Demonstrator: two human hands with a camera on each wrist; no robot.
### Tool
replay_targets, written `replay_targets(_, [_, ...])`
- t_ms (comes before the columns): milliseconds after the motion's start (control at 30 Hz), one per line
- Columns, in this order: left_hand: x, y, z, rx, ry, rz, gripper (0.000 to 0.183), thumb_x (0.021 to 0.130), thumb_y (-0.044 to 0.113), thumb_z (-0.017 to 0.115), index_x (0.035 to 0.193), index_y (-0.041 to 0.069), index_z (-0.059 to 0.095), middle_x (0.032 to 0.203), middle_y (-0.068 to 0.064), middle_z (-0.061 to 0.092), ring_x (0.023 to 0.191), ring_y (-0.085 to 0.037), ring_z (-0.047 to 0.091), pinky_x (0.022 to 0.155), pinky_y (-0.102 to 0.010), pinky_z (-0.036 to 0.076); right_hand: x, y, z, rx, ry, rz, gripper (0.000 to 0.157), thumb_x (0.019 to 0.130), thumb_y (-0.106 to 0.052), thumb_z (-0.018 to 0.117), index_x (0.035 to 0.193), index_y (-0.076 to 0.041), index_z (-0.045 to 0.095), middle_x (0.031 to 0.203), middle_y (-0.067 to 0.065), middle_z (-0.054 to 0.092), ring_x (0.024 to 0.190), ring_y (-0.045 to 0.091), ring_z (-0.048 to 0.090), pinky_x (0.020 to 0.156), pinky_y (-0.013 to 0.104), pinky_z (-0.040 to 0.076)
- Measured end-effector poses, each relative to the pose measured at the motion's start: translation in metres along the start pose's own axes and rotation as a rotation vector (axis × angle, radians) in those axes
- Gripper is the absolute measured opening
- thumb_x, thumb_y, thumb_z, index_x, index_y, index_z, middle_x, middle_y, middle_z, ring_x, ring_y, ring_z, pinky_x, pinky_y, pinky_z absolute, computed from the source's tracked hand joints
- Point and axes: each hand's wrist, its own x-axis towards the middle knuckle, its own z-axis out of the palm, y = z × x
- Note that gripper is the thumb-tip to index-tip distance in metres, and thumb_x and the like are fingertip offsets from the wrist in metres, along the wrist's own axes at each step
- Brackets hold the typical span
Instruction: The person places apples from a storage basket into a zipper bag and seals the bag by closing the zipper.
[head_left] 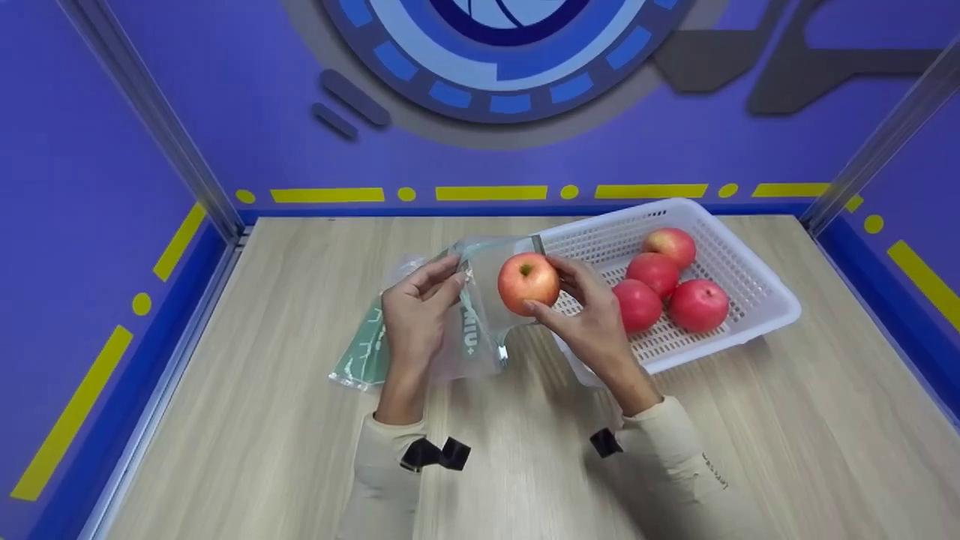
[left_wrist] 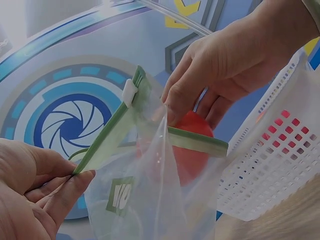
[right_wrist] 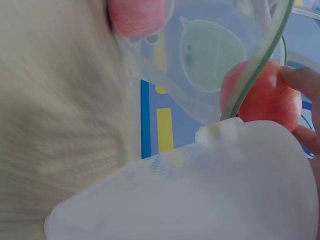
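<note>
Holding a glossy red apple [head_left: 528, 283], flushed yellow around the stem hollow, in the curled fingers of the right hand [head_left: 589, 319], right at the parted mouth of a clear plastic bag [head_left: 472, 345]. Pinching the bag's edge between thumb and fingers of the left hand [head_left: 420, 307]. Losing part of the apple, in the left wrist view, behind milky film and a green zip strip [left_wrist: 197, 140]; losing some right fingertips behind the fruit in the head view. Catching, at the top of the right wrist view, a cut-off reddish round shape [right_wrist: 137, 17], without being able to tell whether behind or inside the film. Not making out any sure boundary between the bag and the green-printed plastic [head_left: 361, 356] near the left hand.

Finding a white basket [head_left: 780, 311] just beside the right hand, with four apples [head_left: 654, 274] clustered inside, one partly covered by that hand; meeting the basket again as a pale, blurred mass blocking much of the right wrist view. Noticing perforated plastic walls, soft creases in the film, a small white slider [left_wrist: 130, 92] on the strip, pale wood grain along the bench [head_left: 247, 420], and black straps [head_left: 422, 454] over beige sleeves [head_left: 382, 487].
</note>
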Motion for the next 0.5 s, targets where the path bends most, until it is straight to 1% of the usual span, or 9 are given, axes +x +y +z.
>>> replay_targets(167, [-0.0016, 0.0001, 0.0014, 0.017, -0.009, 0.0, 0.025, 0.098, 0.002, 0.075, 0.123, 0.001, 0.078, 0.116, -0.013, 0.077, 0.105, -0.028, 0.076, 0.088, -0.032, 0.062, -0.0022, 0.0014, 0.0011, -0.087, -0.015, -0.033, 0.069, 0.087, -0.022, 0.091, 0.146, -0.004, 0.06, 0.141, 0.008, 0.063, 0.128, 0.019, 0.063, 0.109, 0.034, 0.052])
replay_targets(300, [-0.0025, 0.0002, 0.0032, 0.025, -0.019, -0.007, 0.025, 0.098, 0.002, 0.075, 0.123, 0.001, 0.078, 0.117, -0.013, 0.077, 0.105, -0.028, 0.076, 0.088, -0.032, 0.062, -0.0027, 0.0017, 0.0013, -0.156, -0.03, -0.047, 0.071, 0.087, -0.023, 0.092, 0.147, -0.005, 0.059, 0.143, 0.01, 0.062, 0.129, 0.022, 0.062, 0.108, 0.039, 0.053])
replay_targets(400, [-0.0028, 0.0, 0.0042, 0.033, -0.021, -0.005, 0.024, 0.098, 0.001, 0.074, 0.122, 0.001, 0.078, 0.117, -0.013, 0.077, 0.105, -0.028, 0.076, 0.088, -0.032, 0.062, -0.0027, 0.0021, 0.0008, -0.178, -0.041, -0.058, 0.072, 0.087, -0.026, 0.091, 0.148, -0.006, 0.058, 0.143, 0.01, 0.061, 0.129, 0.023, 0.062, 0.108, 0.042, 0.053])
replay_targets(500, [-0.0035, 0.0, 0.0056, 0.041, -0.019, -0.002, 0.024, 0.098, 0.001, 0.075, 0.122, 0.001, 0.078, 0.118, -0.013, 0.077, 0.105, -0.028, 0.076, 0.088, -0.031, 0.062, -0.0029, 0.0031, -0.0002, -0.169, -0.047, -0.047, 0.071, 0.089, -0.029, 0.09, 0.149, -0.007, 0.058, 0.145, 0.009, 0.06, 0.131, 0.022, 0.061, 0.109, 0.042, 0.053])
